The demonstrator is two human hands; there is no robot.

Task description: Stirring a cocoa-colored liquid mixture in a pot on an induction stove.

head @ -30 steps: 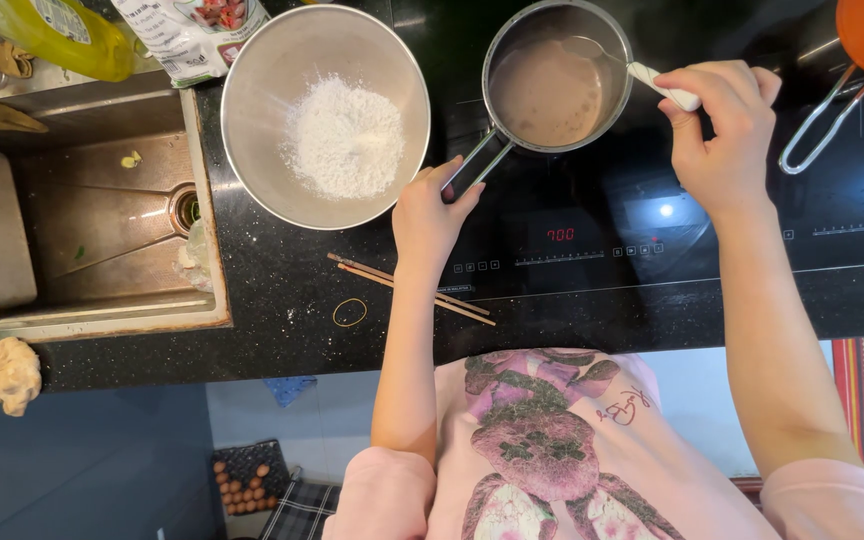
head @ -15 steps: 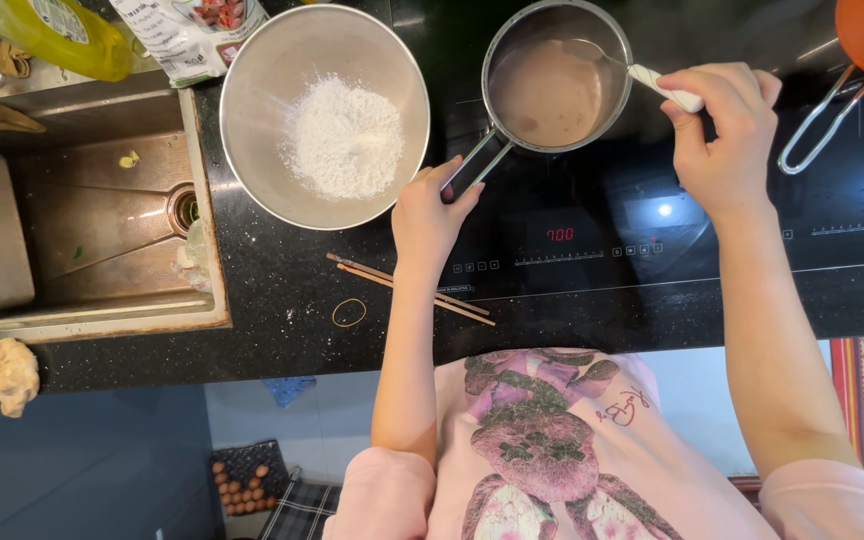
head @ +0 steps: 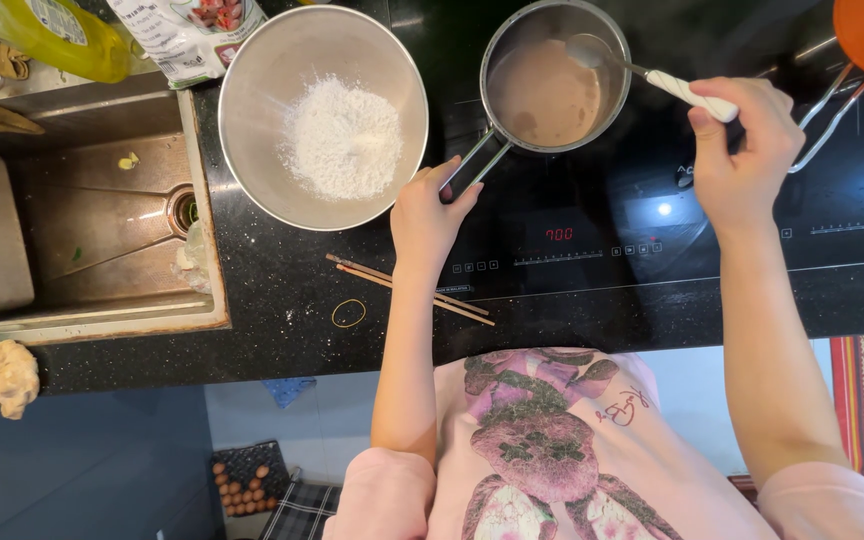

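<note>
Black stone bench (head: 282, 290) and a dark glass cooktop (head: 652, 230) filled the view from above, a steel sink (head: 102, 220) set in at the side; the left hand (head: 430, 210) was clamped on the handle of a small steel saucepan (head: 552, 85) standing on the cooktop, while the right hand (head: 742, 150) pinched the white handle of a spoon (head: 642, 72), its bowl raised at the pan's far rim; a pale brown liquid lay smooth in the pan, and the cooktop's red display was lit, so the heating appeared to be under way; just beside the pan, a steel mixing bowl (head: 252, 150) held a mound of white powder (head: 342, 140) that looked untouched, which suggested the combining was not yet done; a pair of chopsticks (head: 412, 288) and a rubber band (head: 348, 313) lay on the bench near the left wrist.
</note>
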